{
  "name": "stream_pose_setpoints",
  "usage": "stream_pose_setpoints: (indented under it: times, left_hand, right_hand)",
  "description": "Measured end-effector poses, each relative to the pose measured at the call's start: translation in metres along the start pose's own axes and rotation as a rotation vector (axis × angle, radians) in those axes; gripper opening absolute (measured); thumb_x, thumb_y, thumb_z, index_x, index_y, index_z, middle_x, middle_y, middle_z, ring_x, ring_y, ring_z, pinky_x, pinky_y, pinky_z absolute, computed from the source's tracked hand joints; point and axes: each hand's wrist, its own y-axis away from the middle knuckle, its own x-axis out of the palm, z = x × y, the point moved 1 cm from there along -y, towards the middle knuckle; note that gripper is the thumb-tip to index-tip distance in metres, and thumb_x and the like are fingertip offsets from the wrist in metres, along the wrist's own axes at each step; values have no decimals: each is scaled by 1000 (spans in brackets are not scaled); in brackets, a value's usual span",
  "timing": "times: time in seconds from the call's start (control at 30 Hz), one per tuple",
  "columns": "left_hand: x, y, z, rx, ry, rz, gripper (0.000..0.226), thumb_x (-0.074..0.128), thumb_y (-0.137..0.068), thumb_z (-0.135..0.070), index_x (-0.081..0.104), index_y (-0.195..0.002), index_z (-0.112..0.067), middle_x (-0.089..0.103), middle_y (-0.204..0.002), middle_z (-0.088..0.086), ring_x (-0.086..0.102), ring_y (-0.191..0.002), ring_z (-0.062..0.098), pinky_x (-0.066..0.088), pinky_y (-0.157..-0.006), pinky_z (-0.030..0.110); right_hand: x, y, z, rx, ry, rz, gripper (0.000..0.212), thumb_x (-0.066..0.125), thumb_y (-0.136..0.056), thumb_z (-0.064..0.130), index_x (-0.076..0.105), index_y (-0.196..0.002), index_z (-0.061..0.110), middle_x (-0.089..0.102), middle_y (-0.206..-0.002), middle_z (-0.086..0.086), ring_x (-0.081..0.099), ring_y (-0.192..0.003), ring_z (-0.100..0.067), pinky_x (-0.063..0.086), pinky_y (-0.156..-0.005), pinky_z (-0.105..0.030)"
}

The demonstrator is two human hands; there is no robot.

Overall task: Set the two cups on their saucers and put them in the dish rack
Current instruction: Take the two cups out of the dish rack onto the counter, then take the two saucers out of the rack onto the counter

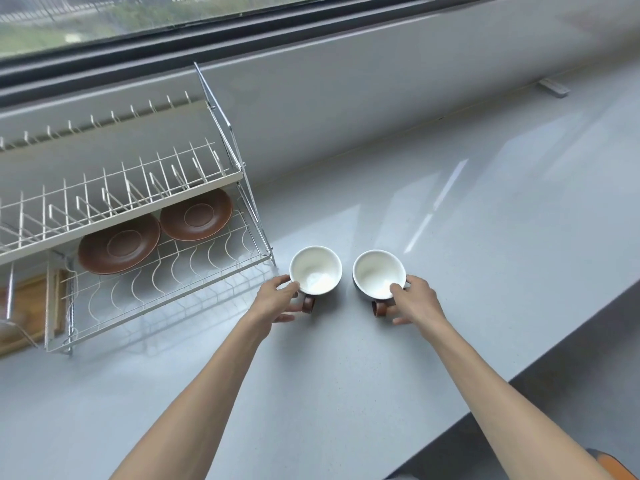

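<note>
- A pale grey counter runs under a window; a wire dish rack stands at its left end.
- On the rack's lower shelf two brown saucers lie side by side, the left saucer and the right saucer, both bare.
- Just right of the rack's corner, the left cup and the right cup stand upright on the counter, near each other but apart.
- The left hand curls loosely round the left cup's side near its handle; the right hand does likewise, thumb on the rim. Neither cup looks lifted.
- Judging by this, nothing is seated yet; both cups remain to go.
- The upper shelf overhangs the saucers, so entry is from the front; the counter's front edge lies well to the right.
</note>
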Motion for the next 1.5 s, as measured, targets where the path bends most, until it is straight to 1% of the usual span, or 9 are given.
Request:
stream_pose_setpoints:
  times: [0.13, 0.37, 0.67, 0.83, 1.0, 1.1, 1.3, 1.4, 1.5]
  left_hand:
    - [-12, 10, 0, 19, -52, 8, 48, 54, -99, -28, 47, -144, -16, 62, -120, 11, 69, -86, 24, 53, -65, 30]
    - [-47, 28, 1, 65, -229, -21, 46, 51, -100, -29, 48, -144, -17, 58, -131, 11, 66, -96, 25, 52, -64, 26]
    - [-131, 60, -3, 118, -521, -70, 49, 52, -98, -40, 48, -144, -23, 64, -129, 6, 58, -92, 23, 50, -83, 36]
    - [-176, 71, -9, 146, -918, -203, 51, 46, -100, -44, 43, -147, -26, 53, -147, 5, 48, -134, 27, 40, -107, 37]
    - [-193, 65, -11, 258, -1157, -490, 48, 42, -100, -38, 44, -146, -25, 56, -139, 6, 54, -126, 30, 45, -96, 40]
    - [-190, 54, -10, 331, -1066, -585, 47, 43, -100, -37, 44, -146, -27, 55, -141, 2, 54, -124, 29, 45, -95, 41]
    - [-170, 9, -14, 243, -646, -678, 53, 45, -99, -41, 40, -149, -24, 58, -140, 3, 56, -126, 28, 45, -95, 39]
    - [-166, -14, -20, 175, -390, -634, 57, 48, -98, -39, 41, -149, -17, 58, -141, 8, 56, -126, 30, 42, -103, 39]
    - [-170, -36, -27, 28, 161, -605, 57, 54, -94, -33, 45, -147, -14, 64, -127, 4, 70, -92, 25, 54, -96, 42]
  right_hand:
    - [-4, 14, 17, -41, 409, -55, 28, 45, -87, 33, 58, -98, 11, 68, -95, -7, 70, -80, -32, 53, -77, -35]
    - [6, 35, 48, -318, 810, -206, 17, 43, -93, 17, 50, -80, 9, 57, -84, -9, 51, -76, -32, 37, -65, -31]
    - [74, 65, 126, -645, 979, 138, 42, 45, -95, 32, 57, -132, 17, 67, -125, -10, 58, -120, -32, 44, -91, -37]
    - [127, 75, 167, -837, 1047, 193, 43, 44, -97, 37, 54, -133, 17, 63, -130, -11, 58, -120, -34, 47, -94, -42]
    - [171, 66, 200, -1081, 883, 150, 49, 48, -99, 33, 42, -146, 21, 33, -158, -9, 34, -144, -27, 47, -100, -45]
    - [190, 53, 213, -1105, 813, 119, 54, 48, -99, 35, 36, -150, 23, 23, -163, -10, 28, -148, -27, 42, -108, -45]
    - [211, 16, 241, -1008, 706, 88, 44, 52, -97, 33, 51, -135, 10, 57, -131, -16, 49, -127, -34, 46, -100, -45]
    - [217, -3, 254, -941, 667, 130, 50, 51, -98, 34, 47, -142, 11, 52, -142, -18, 44, -136, -36, 42, -107, -44]
    - [225, -16, 267, -919, 633, 127, 43, 44, -99, 31, 54, -131, 4, 56, -129, -25, 53, -119, -44, 46, -98, -48]
